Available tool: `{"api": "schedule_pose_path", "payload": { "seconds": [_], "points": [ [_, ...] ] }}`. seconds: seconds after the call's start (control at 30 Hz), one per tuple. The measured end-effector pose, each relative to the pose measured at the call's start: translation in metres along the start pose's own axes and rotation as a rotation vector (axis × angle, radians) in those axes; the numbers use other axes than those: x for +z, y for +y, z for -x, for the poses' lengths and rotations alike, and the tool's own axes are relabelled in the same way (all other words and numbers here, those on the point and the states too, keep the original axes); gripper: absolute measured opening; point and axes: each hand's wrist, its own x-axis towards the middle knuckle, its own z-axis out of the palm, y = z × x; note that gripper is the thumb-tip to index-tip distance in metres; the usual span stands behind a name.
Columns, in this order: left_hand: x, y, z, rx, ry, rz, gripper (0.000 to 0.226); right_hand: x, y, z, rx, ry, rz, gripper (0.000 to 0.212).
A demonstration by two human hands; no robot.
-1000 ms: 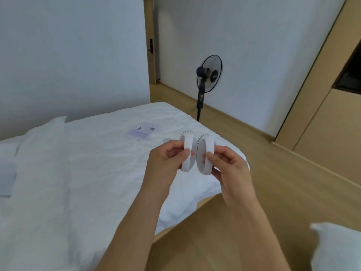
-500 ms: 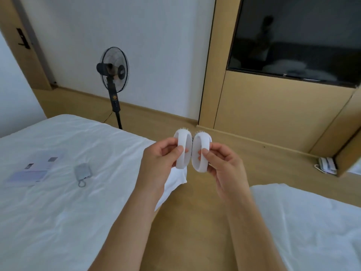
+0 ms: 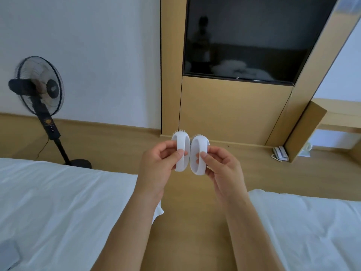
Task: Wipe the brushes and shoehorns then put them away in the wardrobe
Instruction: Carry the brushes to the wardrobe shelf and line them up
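So we've got two small white brushes up in front of us, one per hand. They're smooth glossy plastic ovals with a flat loop band across the back, and short stubby bristles poke out over the top edge. The left brush (image 3: 180, 153) sits in our left hand (image 3: 158, 169), thumb pressed on the band and fingers curled behind, so that grip is closed on it. The right brush (image 3: 199, 156) is pinched the same way by our right hand (image 3: 222, 169), thumb on the front of the band. The two brushes stand upright, side by side, just about touching at the middle, held in the air over the wooden floor (image 3: 187, 222) between two beds.

The left bed (image 3: 58, 208) and the right bed (image 3: 304, 227) both have white, slightly crinkled sheets. Ahead there's a matte tan wood panel wall (image 3: 230, 106) with a dark glossy TV (image 3: 244, 40) set into it, and a black stand fan (image 3: 39, 90) with a round wire cage near the white wall. A white phone (image 3: 280, 153) lies on the floor by the panel.

Compared with half a second ago, the hold on the brushes looks the same, but our view has swung right: the fan has slid to the left edge, the TV is now dead ahead, and the papers and grey pouch on the left bed have dropped out of sight.
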Motion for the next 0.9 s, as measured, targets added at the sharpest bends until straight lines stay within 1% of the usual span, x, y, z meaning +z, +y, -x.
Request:
{"api": "schedule_pose_path", "payload": {
  "seconds": [0.17, 0.37, 0.63, 0.9],
  "points": [
    [0.02, -0.025, -0.066, 0.001, -0.045, -0.013, 0.017, -0.014, 0.013, -0.058, -0.025, 0.054, -0.014, 0.013],
    [0.065, -0.055, -0.141, 0.001, -0.057, -0.026, 0.016, -0.049, 0.03, -0.14, -0.018, 0.09, -0.07, 0.01],
    [0.146, -0.069, -0.265, 0.006, 0.003, -0.04, 0.015, -0.105, 0.02, -0.28, 0.005, 0.025, -0.089, 0.013],
    [0.22, -0.089, -0.372, 0.017, -0.015, -0.027, 0.015, -0.156, 0.01, -0.398, -0.043, 0.05, -0.077, 0.012]
  ]
}}
